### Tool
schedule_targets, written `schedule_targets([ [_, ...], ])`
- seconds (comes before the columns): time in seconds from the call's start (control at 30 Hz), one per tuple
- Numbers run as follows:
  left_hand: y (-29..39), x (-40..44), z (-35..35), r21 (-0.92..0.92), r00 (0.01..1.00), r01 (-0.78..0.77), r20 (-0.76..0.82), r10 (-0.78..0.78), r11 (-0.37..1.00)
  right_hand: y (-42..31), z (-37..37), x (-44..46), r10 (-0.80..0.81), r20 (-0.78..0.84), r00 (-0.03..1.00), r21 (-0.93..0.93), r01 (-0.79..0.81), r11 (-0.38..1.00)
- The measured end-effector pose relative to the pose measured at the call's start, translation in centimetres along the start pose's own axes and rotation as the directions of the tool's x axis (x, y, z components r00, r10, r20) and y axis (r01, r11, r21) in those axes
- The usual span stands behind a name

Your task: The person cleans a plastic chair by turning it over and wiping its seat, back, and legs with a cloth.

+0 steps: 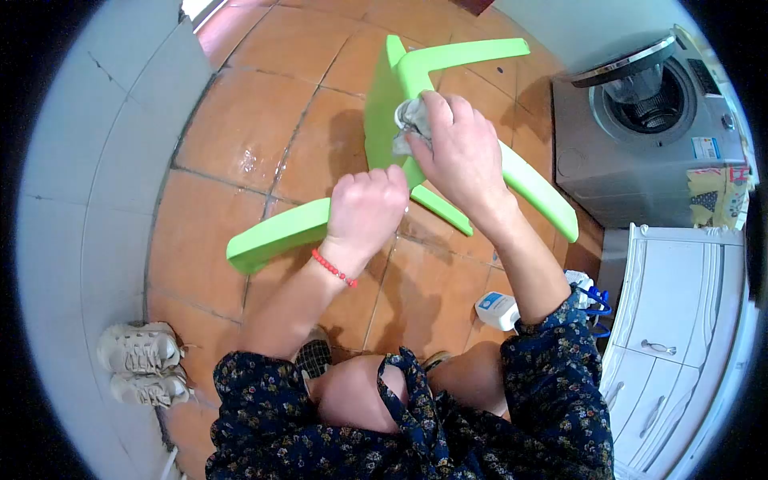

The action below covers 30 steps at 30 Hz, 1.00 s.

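Note:
A bright green plastic stool (382, 104) is tipped on its side in front of me, its legs spreading outward. My left hand (368, 210), with a red bead bracelet at the wrist, is closed around the stool near the base of the lower left leg. In my right hand (464, 152) is a crumpled grey-white cloth (412, 126), pressed against the stool's edge close to where the upper leg begins. The palm side of both hands is hidden.
A grey washing machine (592, 160) with its door open stands at the right. Below it are a white cabinet (668, 296) and a white bottle (497, 310) on the tiled floor (232, 136). Pale shoes (144, 360) rest by the left wall.

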<state>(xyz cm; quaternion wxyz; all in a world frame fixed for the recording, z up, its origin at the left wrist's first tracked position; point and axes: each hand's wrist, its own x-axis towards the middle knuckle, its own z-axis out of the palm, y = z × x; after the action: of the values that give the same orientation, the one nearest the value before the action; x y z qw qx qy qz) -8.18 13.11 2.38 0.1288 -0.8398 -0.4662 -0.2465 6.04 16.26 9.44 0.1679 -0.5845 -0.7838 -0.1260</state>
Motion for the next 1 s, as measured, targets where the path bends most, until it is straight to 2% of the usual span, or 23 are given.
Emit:
schedule_targets([
  [0.1, 0.1, 0.3, -0.4, -0.039, 0.999, 0.012, -0.038, -0.014, 0.999, 1.3, -0.8, 0.3, -0.097, 0.111, 0.989, -0.014, 0.099, 0.995],
  [0.2, 0.2, 0.3, -0.5, 0.012, 1.000, 0.023, -0.022, -0.023, 1.000, 0.9, -0.6, -0.2, -0.111, 0.062, 0.992, -0.139, 0.119, 0.983],
  [0.3, 0.2, 0.3, -0.6, 0.017, 0.999, 0.019, -0.040, -0.018, 1.000, 1.1, -1.0, -0.7, -0.156, -0.010, 0.988, -0.174, 0.152, 0.973],
  [0.4, 0.3, 0.1, -0.8, 0.063, 0.999, 0.022, 0.039, -0.025, 0.998, 1.4, -1.8, -1.2, -0.092, 0.058, 0.994, -0.179, 0.101, 0.979],
  [0.53, 0.2, 0.2, -0.7, 0.043, 1.000, 0.013, 0.028, -0.014, 0.999, 2.2, -3.6, -2.6, 0.059, 0.245, 0.968, -0.101, -0.035, 0.994],
  [0.77, 0.2, 0.1, -0.6, 0.037, 1.000, -0.004, -0.002, 0.004, 0.999, 5.2, -6.8, -7.3, 0.180, 0.218, 0.959, -0.113, -0.158, 0.981],
  [0.9, 0.2, 0.3, -0.9, 0.011, 0.999, -0.012, -0.037, 0.012, 1.000, 7.8, -8.6, -11.7, 0.308, 0.179, 0.935, -0.243, -0.261, 0.934],
  [1.0, 0.4, 0.2, -0.7, 0.049, 1.000, -0.013, -0.019, 0.013, 0.999, 9.2, -9.6, -14.0, 0.351, 0.155, 0.923, -0.193, -0.321, 0.927],
])
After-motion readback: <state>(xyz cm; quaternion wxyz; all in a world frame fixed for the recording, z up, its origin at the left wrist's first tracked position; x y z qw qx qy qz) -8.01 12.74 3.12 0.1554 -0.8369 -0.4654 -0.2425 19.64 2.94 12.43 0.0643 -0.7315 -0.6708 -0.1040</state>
